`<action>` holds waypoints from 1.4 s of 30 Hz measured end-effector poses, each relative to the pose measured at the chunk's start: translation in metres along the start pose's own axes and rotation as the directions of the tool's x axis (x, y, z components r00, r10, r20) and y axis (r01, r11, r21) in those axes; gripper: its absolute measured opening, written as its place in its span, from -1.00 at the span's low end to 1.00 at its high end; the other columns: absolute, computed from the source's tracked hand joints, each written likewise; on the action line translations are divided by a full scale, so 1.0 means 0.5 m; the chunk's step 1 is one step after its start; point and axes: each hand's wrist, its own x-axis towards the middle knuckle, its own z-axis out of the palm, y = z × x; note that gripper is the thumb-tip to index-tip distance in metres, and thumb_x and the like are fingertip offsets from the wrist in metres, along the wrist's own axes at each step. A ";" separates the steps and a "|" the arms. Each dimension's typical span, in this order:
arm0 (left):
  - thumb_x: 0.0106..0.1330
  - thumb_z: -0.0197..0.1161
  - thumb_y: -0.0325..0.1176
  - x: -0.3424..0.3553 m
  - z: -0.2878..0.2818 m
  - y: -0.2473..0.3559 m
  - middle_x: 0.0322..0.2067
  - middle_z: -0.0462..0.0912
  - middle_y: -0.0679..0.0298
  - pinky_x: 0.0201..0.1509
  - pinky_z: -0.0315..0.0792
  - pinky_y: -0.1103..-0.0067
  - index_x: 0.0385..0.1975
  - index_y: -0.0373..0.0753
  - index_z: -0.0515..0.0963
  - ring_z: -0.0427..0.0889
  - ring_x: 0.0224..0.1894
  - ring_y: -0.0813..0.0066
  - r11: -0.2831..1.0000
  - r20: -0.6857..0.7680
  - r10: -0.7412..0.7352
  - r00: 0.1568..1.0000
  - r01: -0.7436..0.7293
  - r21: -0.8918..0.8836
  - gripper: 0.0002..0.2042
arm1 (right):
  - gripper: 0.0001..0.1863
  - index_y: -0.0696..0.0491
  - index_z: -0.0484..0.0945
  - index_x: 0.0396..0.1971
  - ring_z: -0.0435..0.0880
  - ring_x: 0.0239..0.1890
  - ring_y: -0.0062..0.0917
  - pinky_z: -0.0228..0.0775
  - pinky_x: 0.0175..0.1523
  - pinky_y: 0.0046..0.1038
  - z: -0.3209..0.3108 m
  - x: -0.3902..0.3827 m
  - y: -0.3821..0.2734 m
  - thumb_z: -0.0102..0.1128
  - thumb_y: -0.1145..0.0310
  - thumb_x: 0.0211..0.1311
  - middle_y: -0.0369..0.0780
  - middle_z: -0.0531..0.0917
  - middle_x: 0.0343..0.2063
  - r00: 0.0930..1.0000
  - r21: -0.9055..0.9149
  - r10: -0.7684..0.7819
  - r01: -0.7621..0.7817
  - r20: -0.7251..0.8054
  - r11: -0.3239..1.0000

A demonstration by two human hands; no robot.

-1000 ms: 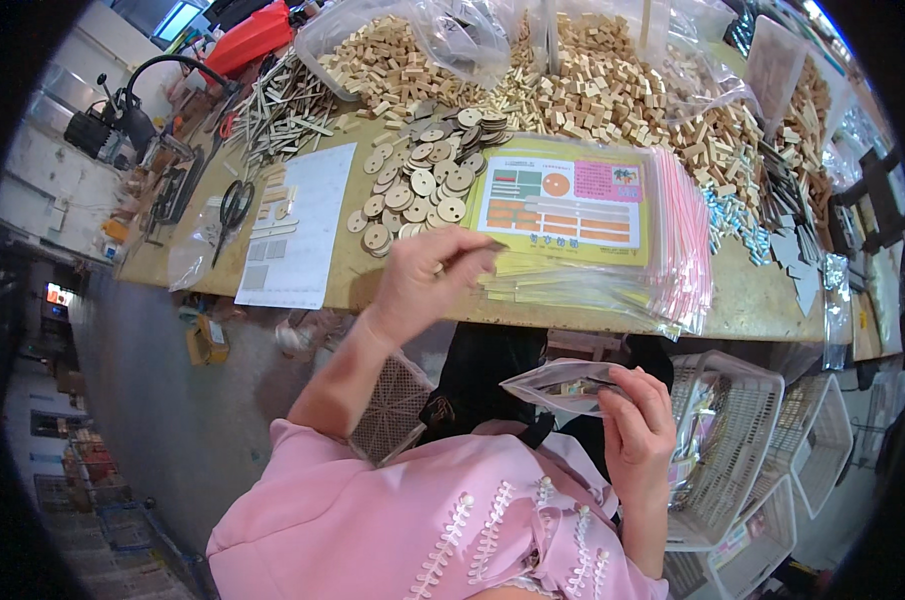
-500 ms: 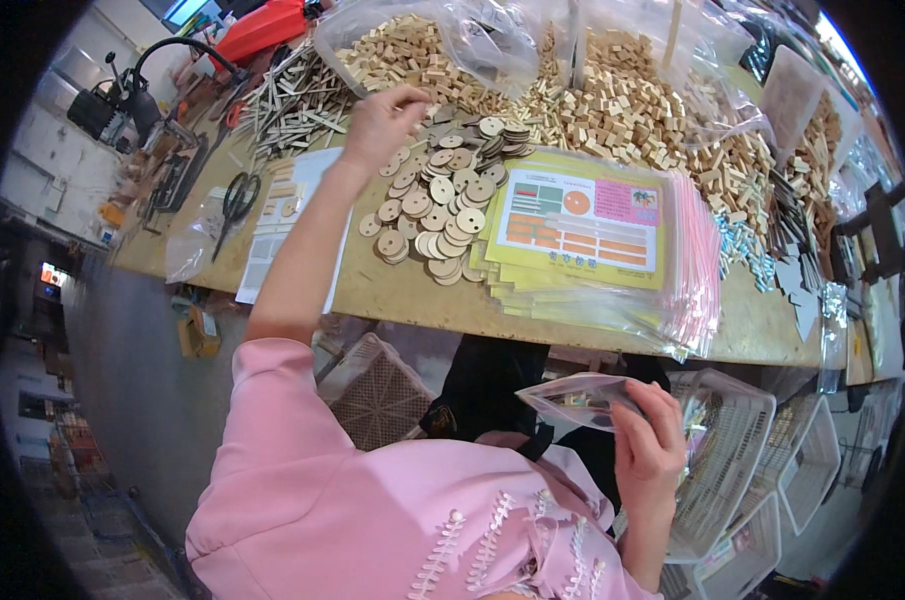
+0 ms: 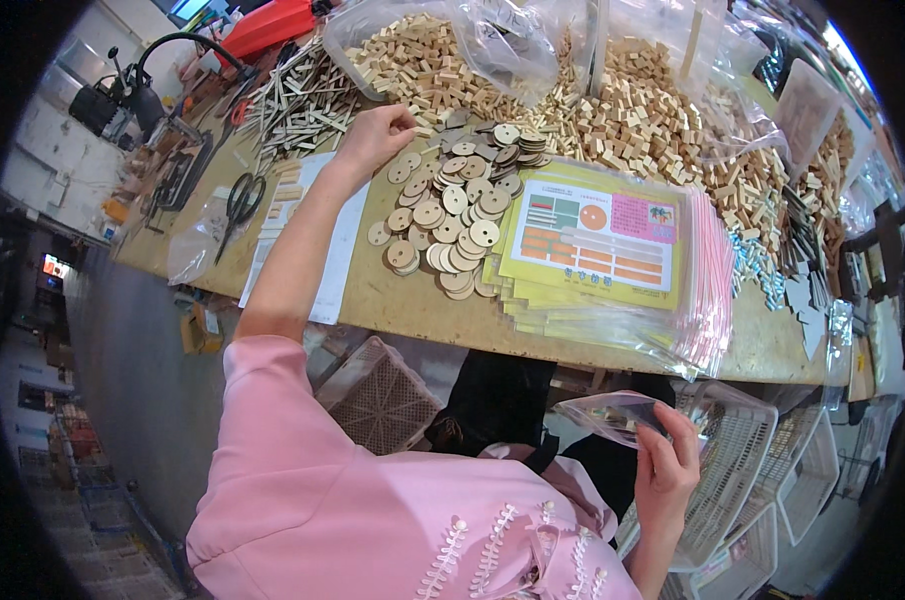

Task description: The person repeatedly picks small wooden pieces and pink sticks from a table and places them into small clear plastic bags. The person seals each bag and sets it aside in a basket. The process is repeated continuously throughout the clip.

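Observation:
My left hand (image 3: 375,140) is stretched over the table, its fingertips pinched together at the near edge of a heap of small wooden blocks (image 3: 413,65); whatever lies between them cannot be made out. Just right of that hand spreads a pile of round wooden discs with holes (image 3: 441,215). Low at the right, in front of the table edge, my right hand (image 3: 668,460) grips a clear plastic bag (image 3: 613,412) by its side, and the bag's mouth gapes. A stack of bags with yellow printed sheets (image 3: 593,240) lies beside the discs.
A printed sheet (image 3: 323,270) carries several wooden pieces under my left forearm. Black scissors (image 3: 241,205) and thin grey strips (image 3: 298,95) lie leftward. More wooden blocks (image 3: 638,110) fill the back right. Plastic baskets (image 3: 718,470) stand below the table at right.
My left hand has drawn back slightly leftward and nearer from the discs and blocks. The view has shifted a little. My right hand still holds the plastic bag.

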 end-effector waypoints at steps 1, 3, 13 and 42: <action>0.22 0.40 -0.34 0.010 0.007 -0.006 -0.28 0.73 0.14 -0.13 0.58 0.46 -0.19 -0.26 0.70 0.72 -0.28 0.34 0.995 -0.006 0.099 0.995 -0.099 0.003 -0.79 | -0.82 0.18 0.67 -0.33 0.65 0.04 -0.06 0.54 0.13 -0.16 0.001 0.000 0.000 0.37 0.67 0.02 -0.07 0.69 -0.03 1.000 0.002 0.006 -0.006 -0.004 1.000; 0.22 0.42 -0.34 0.039 0.030 -0.029 -0.29 0.72 0.20 -0.18 0.55 0.51 -0.22 -0.27 0.69 0.68 -0.32 0.43 0.957 -0.017 0.292 0.956 -0.291 0.012 -0.80 | -0.81 0.18 0.67 -0.33 0.65 0.05 -0.07 0.54 0.14 -0.17 0.004 -0.003 -0.001 0.37 0.68 0.01 -0.07 0.69 -0.03 1.000 0.014 0.022 -0.022 0.001 1.000; 0.25 0.39 -0.37 0.070 0.022 -0.041 -0.33 0.67 0.20 -0.21 0.52 0.54 -0.17 -0.24 0.68 0.62 -0.35 0.48 0.965 -0.075 0.263 0.962 -0.261 0.035 -0.81 | -0.81 0.19 0.66 -0.33 0.64 0.05 -0.07 0.53 0.13 -0.17 0.008 -0.011 0.007 0.37 0.67 -0.01 -0.06 0.68 -0.02 1.000 0.000 0.017 -0.017 0.014 1.000; 0.18 0.24 -0.30 0.129 0.040 0.022 -0.13 0.72 0.01 0.09 0.56 0.19 -0.12 -0.16 0.60 0.70 -0.02 0.03 0.837 0.164 0.202 0.966 -0.257 0.483 -0.73 | -0.80 0.19 0.65 -0.33 0.64 0.05 -0.04 0.55 0.11 -0.16 0.004 -0.023 0.012 0.38 0.67 -0.02 -0.05 0.67 -0.02 0.999 -0.005 -0.004 0.004 0.046 1.000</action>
